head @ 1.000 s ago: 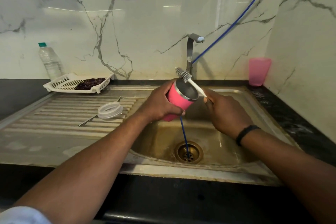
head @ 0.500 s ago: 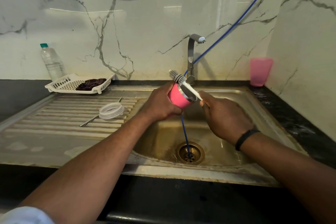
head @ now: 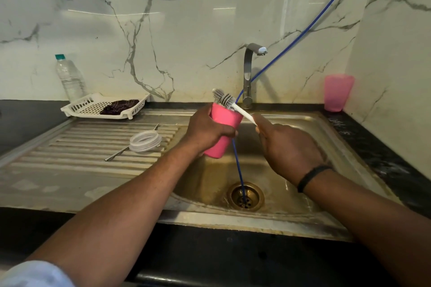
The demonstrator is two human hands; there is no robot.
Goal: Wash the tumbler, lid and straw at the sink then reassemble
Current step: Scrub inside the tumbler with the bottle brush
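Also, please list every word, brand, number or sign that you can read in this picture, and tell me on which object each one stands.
No text can be read in this picture.
Water bottle: no label shows, only clear plastic and a green cap.
Pink tumbler: plain, no print on the side in view.
Pink cup by the wall: plain.
Clear lid, white tray and tap: no markings to be seen.

a home kitchen. a stained steel sink with ribbed drainboard (head: 98, 147) sits in a black stone counter (head: 25, 119). a chrome tap (head: 249, 72) stands before white marble-patterned wall tiles (head: 186, 30).
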